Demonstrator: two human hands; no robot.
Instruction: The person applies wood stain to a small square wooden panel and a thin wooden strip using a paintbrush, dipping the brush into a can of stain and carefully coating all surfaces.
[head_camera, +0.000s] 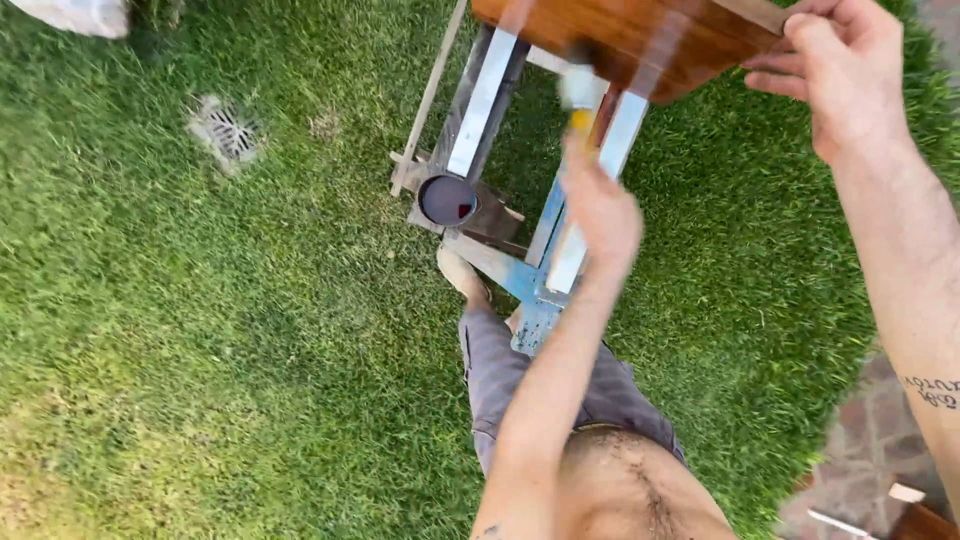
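Note:
My left hand (600, 205) grips a paintbrush (580, 95) with a yellow handle and pale bristles, blurred by motion, its tip just under the edge of a reddish-brown stained wooden board (630, 35). My right hand (845, 70) holds the right edge of that board, fingers curled around it. The board lies on a blue and white trestle stand (560, 250) standing on grass.
A round can (447, 199) of dark stain sits on the stand's lower wooden ledge. A metal drain grate (224, 130) is set in the lawn at the left. My bare foot (463, 275) rests by the stand. Brick paving (870, 440) lies at the lower right.

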